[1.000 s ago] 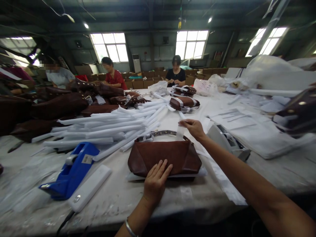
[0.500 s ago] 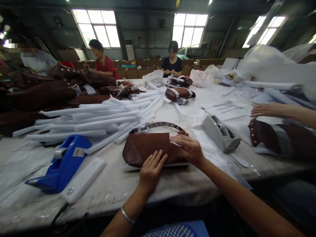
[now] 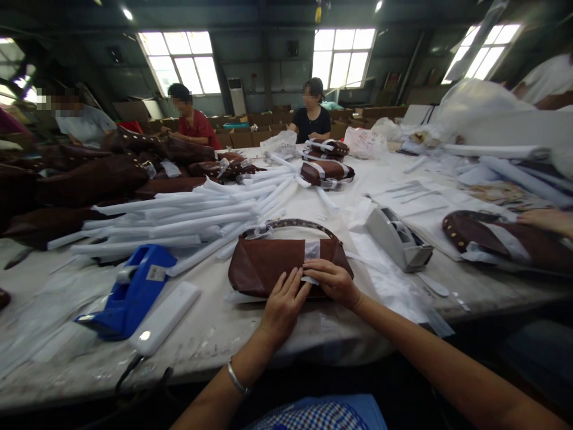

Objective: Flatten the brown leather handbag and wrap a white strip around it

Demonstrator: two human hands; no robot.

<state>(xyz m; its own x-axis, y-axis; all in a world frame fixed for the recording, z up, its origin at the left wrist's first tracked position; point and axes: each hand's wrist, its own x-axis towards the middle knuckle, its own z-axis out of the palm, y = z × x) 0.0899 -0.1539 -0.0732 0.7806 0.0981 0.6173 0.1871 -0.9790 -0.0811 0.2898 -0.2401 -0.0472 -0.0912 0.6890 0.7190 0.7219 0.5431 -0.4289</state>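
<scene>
A brown leather handbag (image 3: 268, 263) with a studded strap lies flat on the white table (image 3: 215, 334) in front of me. A strip of clear tape (image 3: 312, 251) runs down its front, right of centre. My left hand (image 3: 283, 303) rests flat on the bag's lower front, fingers stretched out. My right hand (image 3: 333, 280) lies beside it, fingers pressing on the lower end of the tape strip. The two hands almost touch.
A blue tape dispenser (image 3: 134, 289) and a white block (image 3: 163, 319) sit to the left, a grey tape dispenser (image 3: 396, 239) to the right. Rolled white paper tubes (image 3: 179, 218) and more brown bags (image 3: 89, 179) lie beyond. Another person's hand (image 3: 544, 220) touches a bag at the right. Three people sit at the far side.
My right hand came down from the bag's strap, drew the tape strip down the front, and now presses its lower end. My left hand stayed flat on the bag.
</scene>
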